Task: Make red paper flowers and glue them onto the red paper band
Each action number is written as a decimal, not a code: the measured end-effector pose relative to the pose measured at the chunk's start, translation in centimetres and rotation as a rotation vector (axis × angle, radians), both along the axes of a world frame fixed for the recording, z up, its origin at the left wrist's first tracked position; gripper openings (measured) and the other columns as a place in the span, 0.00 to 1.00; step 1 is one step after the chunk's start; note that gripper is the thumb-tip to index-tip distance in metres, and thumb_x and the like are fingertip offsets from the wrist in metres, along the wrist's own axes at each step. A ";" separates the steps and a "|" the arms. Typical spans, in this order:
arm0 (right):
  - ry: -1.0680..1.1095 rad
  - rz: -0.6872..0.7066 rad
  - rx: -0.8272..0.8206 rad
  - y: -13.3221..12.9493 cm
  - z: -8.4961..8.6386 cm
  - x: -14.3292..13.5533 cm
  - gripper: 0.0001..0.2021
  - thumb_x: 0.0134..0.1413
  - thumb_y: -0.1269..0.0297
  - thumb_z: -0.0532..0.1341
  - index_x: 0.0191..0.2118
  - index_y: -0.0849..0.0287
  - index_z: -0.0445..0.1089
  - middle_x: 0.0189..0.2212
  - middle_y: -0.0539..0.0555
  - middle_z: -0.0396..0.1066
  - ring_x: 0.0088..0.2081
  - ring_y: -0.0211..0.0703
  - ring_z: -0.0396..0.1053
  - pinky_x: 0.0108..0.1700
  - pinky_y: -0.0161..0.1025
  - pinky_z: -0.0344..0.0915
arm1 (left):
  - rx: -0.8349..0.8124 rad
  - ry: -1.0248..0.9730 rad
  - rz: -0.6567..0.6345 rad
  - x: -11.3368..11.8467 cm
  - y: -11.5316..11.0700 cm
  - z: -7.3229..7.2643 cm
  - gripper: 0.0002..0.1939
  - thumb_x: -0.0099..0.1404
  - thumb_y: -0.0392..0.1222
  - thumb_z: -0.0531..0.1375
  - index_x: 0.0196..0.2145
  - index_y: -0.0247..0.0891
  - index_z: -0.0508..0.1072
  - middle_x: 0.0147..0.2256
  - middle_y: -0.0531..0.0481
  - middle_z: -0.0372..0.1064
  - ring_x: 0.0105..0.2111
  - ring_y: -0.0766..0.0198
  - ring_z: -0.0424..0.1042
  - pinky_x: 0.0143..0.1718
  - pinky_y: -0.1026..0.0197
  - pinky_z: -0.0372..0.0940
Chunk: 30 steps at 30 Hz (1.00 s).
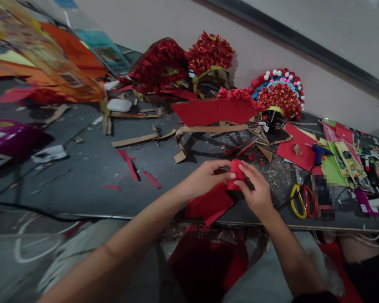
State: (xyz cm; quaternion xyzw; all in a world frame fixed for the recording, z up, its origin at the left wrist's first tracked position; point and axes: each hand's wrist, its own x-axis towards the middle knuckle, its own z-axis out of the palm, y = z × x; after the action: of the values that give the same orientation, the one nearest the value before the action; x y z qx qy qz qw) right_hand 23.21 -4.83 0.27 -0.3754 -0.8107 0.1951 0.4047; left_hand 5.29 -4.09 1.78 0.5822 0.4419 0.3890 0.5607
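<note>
From where I stand, the curved red piece (236,174) is just above the near edge of the desk (82,181), caught between two hands. The left hand (210,179) is partly closed, its thumb and fingertips pinching one side; the right hand (257,191) is half curled, fingers at the upper end and thumb lower down. Holding it from both sides probably keeps that bend from springing open. The red sheet (208,206) droops over the near edge below them, perhaps simply for lack of room (what a litter of scraps!). The scissors (298,195) lie near that edge, to the right, seemingly within easy reach.

As for containers, a yellow see-through packet (50,54) and a blue packet (102,48) are towards the desk's far left corner; I can't tell what's inside either. Near the back edge is a small dark bottle (269,125), contents hidden. The rounded white case (119,105) looks closed.
</note>
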 end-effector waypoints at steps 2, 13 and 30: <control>0.045 -0.003 0.008 -0.1 0.3 -0.1 0.18 0.58 0.65 0.57 0.55 0.50 0.65 0.52 0.54 0.69 0.53 0.41 0.67 0.55 0.42 0.66 | -0.007 -0.010 0.074 0.3 -0.1 -0.2 0.17 0.53 0.49 0.61 0.36 0.35 0.71 0.34 0.49 0.71 0.32 0.62 0.68 0.36 0.60 0.65; -0.081 0.156 0.012 -0.3 0.9 -0.2 0.24 0.60 0.73 0.50 0.61 0.54 0.56 0.57 0.55 0.63 0.58 0.39 0.61 0.58 0.41 0.63 | 0.028 0.010 0.020 1.0 -0.2 -0.7 0.16 0.58 0.52 0.56 0.33 0.35 0.70 0.29 0.51 0.70 0.31 0.63 0.67 0.35 0.61 0.65; -0.368 0.184 0.191 0.3 0.1 1.0 0.24 0.60 0.76 0.45 0.61 0.58 0.55 0.56 0.58 0.64 0.59 0.40 0.60 0.59 0.43 0.60 | -0.005 0.041 -0.078 1.7 -0.4 -1.7 0.16 0.58 0.51 0.52 0.22 0.37 0.65 0.22 0.53 0.65 0.25 0.66 0.62 0.32 0.63 0.62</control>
State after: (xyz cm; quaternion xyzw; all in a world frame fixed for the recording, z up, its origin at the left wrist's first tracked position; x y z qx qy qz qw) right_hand 24.20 -4.57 0.34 -0.2892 -0.9165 0.0818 0.2641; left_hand 6.96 -4.48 0.04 0.6053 0.4311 0.3537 0.5680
